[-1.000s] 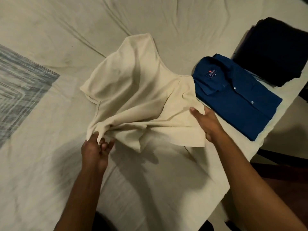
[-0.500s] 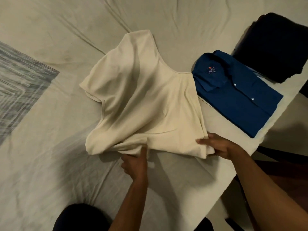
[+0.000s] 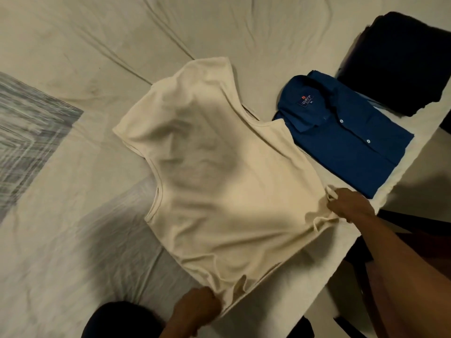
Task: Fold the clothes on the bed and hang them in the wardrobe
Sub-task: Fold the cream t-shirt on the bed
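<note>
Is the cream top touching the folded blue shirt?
Touching. The head view shows the cream top with its shoulder corner lying over the near collar edge of the blue shirt, no bedsheet visible between them there.

We are reaching our left hand [image 3: 197,307] in low from the bottom edge, fingers curled and gripping cloth. Our right hand [image 3: 350,204] is stretching out on a long bare forearm, fingers pinching fabric.
</note>
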{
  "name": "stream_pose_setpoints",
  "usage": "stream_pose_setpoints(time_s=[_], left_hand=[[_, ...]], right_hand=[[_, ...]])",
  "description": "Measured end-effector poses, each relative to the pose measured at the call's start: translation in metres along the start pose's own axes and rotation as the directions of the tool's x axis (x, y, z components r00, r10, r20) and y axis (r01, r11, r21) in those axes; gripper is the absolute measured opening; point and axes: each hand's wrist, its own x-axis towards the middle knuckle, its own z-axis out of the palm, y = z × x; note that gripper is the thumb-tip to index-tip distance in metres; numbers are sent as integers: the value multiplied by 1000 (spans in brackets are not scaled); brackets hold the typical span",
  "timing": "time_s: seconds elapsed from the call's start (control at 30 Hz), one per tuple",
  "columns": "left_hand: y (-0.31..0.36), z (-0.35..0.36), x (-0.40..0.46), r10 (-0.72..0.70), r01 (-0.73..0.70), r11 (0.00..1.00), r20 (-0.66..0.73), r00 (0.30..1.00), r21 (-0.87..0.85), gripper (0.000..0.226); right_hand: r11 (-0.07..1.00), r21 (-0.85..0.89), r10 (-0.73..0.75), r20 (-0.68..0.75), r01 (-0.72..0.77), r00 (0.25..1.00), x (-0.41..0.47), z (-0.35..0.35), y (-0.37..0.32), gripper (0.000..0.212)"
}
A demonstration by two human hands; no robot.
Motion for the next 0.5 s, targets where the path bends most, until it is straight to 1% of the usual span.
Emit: stream_pose_setpoints(time_s=[0.07,0.1,0.17,0.2,0.23,0.27,0.3,0.33,0.37,0.4,0.43,0.47,0.5], left_hand=[[4,1,4,10,-13,997,35,999,77,52],[6,-4,5,20,-25,996,53,998,86,49],[2,-24,13,54,-56,998,75,996,32,41],[-4,-39,18,87,-87,996,21,996,-16,36],[-11,-58,21,109,-116,990,-87,990,-77,31],[-20,-79,26,118,-157,976,-234,965,-153,27],[-29,-102,30,104,-209,947,-385,917,-242,23],[-38,-125,35,67,-272,908,-529,846,-319,21],[-46,-149,40,1,-326,865,-649,761,-381,21],[-53,-173,46,-74,-370,829,-738,671,-420,25],[-58,-197,50,-148,-396,802,-791,593,-447,28],[-61,-219,55,-215,-419,773,-818,533,-476,29],[-64,-239,60,-278,-428,744,-819,501,-514,31]], right_hand=[[993,-110,17,-130,-31,991,-4,11,-3,46],[988,-144,19,-211,-50,977,-8,17,-6,47],[983,-181,-41,-419,-39,907,-16,32,-16,48],[981,-195,-110,-493,14,863,-22,40,-25,48],[972,-216,-198,-532,94,823,-30,50,-36,47],[952,-232,-300,-558,201,774,-40,59,-50,44],[913,-246,-408,-561,326,721,-53,70,-65,40],[851,-265,-519,-554,453,651,-70,83,-83,37],[775,-285,-620,-514,564,593,-90,96,-101,37],[693,-303,-709,-451,654,543,-111,112,-118,36],[629,-302,-770,-368,716,521,-133,131,-132,35],[587,-295,-808,-276,754,521,-154,150,-142,34],[571,-287,-821,-187,769,540,-174,169,-149,39]])
